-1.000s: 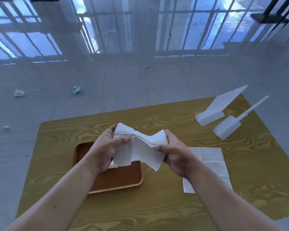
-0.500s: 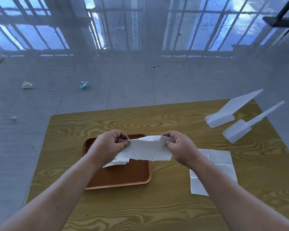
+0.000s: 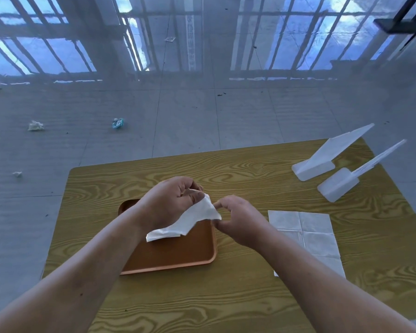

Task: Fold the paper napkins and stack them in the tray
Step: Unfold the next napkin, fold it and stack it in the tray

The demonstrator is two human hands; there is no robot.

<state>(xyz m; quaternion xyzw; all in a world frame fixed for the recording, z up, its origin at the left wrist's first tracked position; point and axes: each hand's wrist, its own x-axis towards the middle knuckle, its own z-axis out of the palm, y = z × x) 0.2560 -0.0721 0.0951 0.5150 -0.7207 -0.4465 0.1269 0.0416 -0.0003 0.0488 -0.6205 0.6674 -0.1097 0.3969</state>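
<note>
Head view: left hand (image 3: 171, 203) is pinching the napkin (image 3: 190, 221) by its top corner, fingers closed on it, sheet drooping limp over the tray (image 3: 178, 263). Right hand (image 3: 240, 221) is hovering beside it, fingers curled, apparently gripping nothing. Light, floppy, tearable, so best held by the corners. Spare napkins (image 3: 308, 234) are lying right of the tray; bare table (image 3: 202, 306) is showing around it.

The left part of the flat orange plastic tray (image 3: 178, 255) is hidden by the left forearm. The near-left corner of the unfolded white paper napkin (image 3: 305, 227) is covered by the right forearm. The yellow wood-grain surface (image 3: 226, 304) is cut off at the bottom edge.
</note>
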